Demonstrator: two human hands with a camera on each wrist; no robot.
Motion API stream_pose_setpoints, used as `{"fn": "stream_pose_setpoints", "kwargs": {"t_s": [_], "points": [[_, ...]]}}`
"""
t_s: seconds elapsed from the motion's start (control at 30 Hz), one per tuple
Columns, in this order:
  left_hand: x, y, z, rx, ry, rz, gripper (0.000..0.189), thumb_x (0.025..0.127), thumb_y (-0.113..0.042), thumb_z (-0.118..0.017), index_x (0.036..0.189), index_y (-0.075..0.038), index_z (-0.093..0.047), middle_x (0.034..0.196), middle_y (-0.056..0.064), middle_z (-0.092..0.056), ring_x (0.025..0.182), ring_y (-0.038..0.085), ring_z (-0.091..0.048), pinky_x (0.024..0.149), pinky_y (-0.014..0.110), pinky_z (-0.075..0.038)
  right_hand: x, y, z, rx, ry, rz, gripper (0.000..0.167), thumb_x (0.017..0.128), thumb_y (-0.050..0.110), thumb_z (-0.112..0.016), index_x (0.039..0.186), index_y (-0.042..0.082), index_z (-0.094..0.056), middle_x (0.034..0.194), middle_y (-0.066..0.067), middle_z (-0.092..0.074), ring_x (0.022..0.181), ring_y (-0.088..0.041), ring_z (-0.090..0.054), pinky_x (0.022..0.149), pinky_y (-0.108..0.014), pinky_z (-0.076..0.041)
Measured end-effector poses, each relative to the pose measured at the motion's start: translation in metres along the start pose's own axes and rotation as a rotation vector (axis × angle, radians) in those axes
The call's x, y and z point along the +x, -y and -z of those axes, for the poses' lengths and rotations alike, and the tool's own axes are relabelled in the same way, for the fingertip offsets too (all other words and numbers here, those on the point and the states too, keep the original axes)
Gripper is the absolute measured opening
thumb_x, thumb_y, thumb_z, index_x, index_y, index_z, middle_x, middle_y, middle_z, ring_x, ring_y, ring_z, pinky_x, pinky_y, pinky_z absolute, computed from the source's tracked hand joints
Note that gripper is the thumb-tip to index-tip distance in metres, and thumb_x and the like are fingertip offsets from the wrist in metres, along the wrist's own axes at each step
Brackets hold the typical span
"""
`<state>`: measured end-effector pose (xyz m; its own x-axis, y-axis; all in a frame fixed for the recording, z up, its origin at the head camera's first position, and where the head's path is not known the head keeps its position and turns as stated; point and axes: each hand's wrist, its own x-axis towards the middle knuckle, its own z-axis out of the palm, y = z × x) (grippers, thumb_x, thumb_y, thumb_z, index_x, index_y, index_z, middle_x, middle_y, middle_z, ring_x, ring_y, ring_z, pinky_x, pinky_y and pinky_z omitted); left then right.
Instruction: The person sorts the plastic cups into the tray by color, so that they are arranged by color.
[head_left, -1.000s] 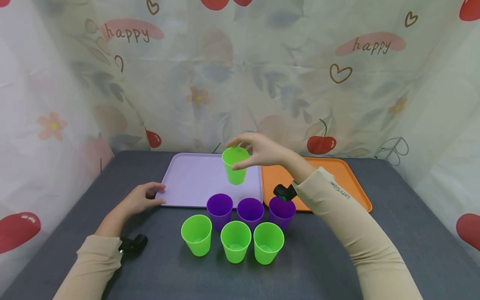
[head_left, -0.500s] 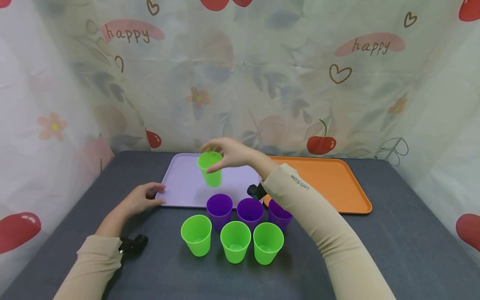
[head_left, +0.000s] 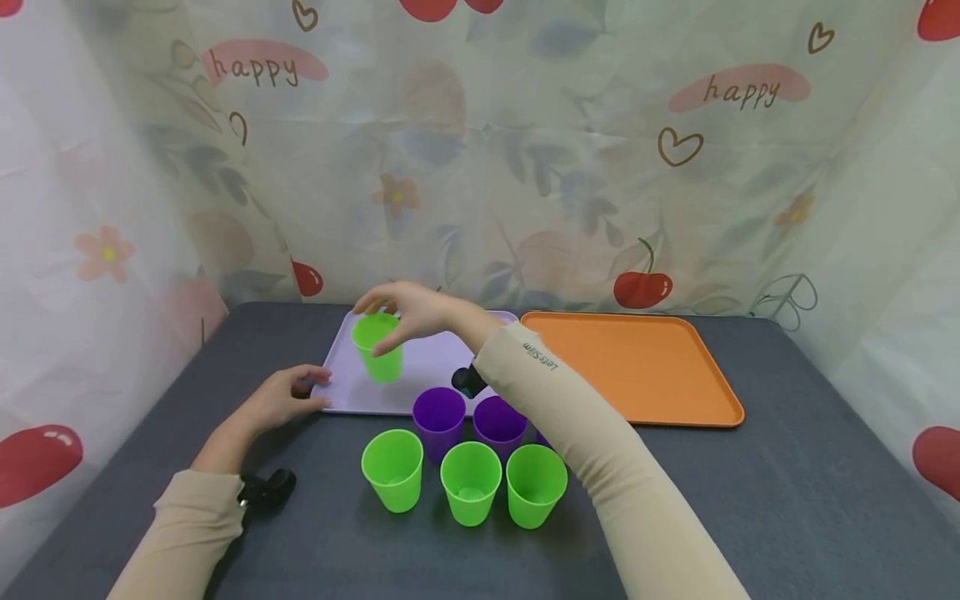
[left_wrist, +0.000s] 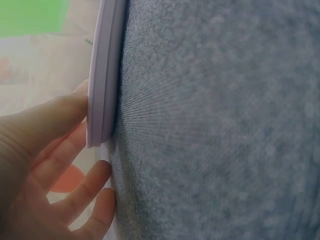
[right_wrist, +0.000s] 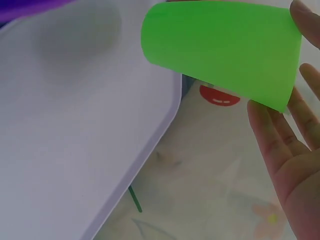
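My right hand (head_left: 408, 312) holds a green cup (head_left: 385, 367) near its rim, fingers on the far side and thumb on the near side. The cup is upright, over the left part of the lilac tray (head_left: 442, 367). In the right wrist view the same cup (right_wrist: 220, 50) has its base pointing toward the tray surface. My left hand (head_left: 281, 396) rests at the tray's front left corner. In the left wrist view its thumb (left_wrist: 50, 120) and a finger touch the tray rim (left_wrist: 105, 75), while the other fingers are spread loosely beside it.
Three green cups (head_left: 470, 487) stand upright in a row on the dark table (head_left: 825, 467). Behind them is a row of purple cups (head_left: 438, 421), the rightmost mostly hidden by my right sleeve. An orange tray (head_left: 630, 367) lies right of the lilac one. A printed curtain (head_left: 487, 167) hangs behind.
My right hand has carried the green cup leftward across the lilac tray and slightly lower. More of the orange tray shows. My left hand has stayed at the tray corner.
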<state>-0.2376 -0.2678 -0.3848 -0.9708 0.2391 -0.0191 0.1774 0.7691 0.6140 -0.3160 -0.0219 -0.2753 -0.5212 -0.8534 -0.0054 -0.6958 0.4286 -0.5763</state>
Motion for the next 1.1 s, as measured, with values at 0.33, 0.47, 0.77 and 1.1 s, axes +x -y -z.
{"fn": "stream_pose_setpoints", "kwargs": {"t_s": [0.33, 0.47, 0.77, 1.1], "points": [[0.001, 0.002, 0.000, -0.003, -0.010, -0.001, 0.048, 0.084, -0.022, -0.069, 0.122, 0.003, -0.055, 0.120, 0.024, -0.059, 0.109, 0.045, -0.055, 0.091, 0.053, -0.046, 0.022, 0.002, -0.003, -0.023, 0.050, 0.040, 0.061, 0.076, 0.018, -0.077, 0.130, 0.009, -0.051, 0.134, -0.007, -0.054, 0.125, -0.017, -0.048, 0.104, -0.025, -0.039], [0.001, 0.002, 0.000, -0.006, -0.007, -0.009, 0.048, 0.084, -0.022, -0.069, 0.123, 0.003, -0.055, 0.120, 0.025, -0.059, 0.109, 0.045, -0.055, 0.091, 0.053, -0.046, 0.029, 0.002, -0.006, -0.017, 0.079, 0.048, 0.061, 0.076, 0.017, -0.077, 0.130, 0.008, -0.051, 0.134, -0.005, -0.055, 0.126, -0.014, -0.047, 0.106, -0.025, -0.039], [0.001, 0.002, 0.000, -0.005, 0.004, 0.000, 0.048, 0.085, -0.021, -0.067, 0.124, 0.003, -0.053, 0.122, 0.025, -0.057, 0.110, 0.046, -0.054, 0.093, 0.054, -0.044, 0.036, -0.001, -0.012, 0.011, 0.154, 0.018, 0.061, 0.076, 0.014, -0.077, 0.130, 0.007, -0.051, 0.135, -0.008, -0.054, 0.127, -0.017, -0.047, 0.107, -0.033, -0.039], [0.001, 0.005, -0.001, 0.001, -0.008, -0.017, 0.047, 0.085, -0.022, -0.068, 0.123, 0.003, -0.055, 0.121, 0.025, -0.059, 0.110, 0.047, -0.055, 0.092, 0.054, -0.045, 0.039, -0.002, -0.017, -0.040, 0.201, -0.024, 0.058, 0.075, 0.016, -0.078, 0.128, 0.011, -0.055, 0.133, -0.003, -0.056, 0.125, -0.013, -0.049, 0.106, -0.030, -0.040]]}}
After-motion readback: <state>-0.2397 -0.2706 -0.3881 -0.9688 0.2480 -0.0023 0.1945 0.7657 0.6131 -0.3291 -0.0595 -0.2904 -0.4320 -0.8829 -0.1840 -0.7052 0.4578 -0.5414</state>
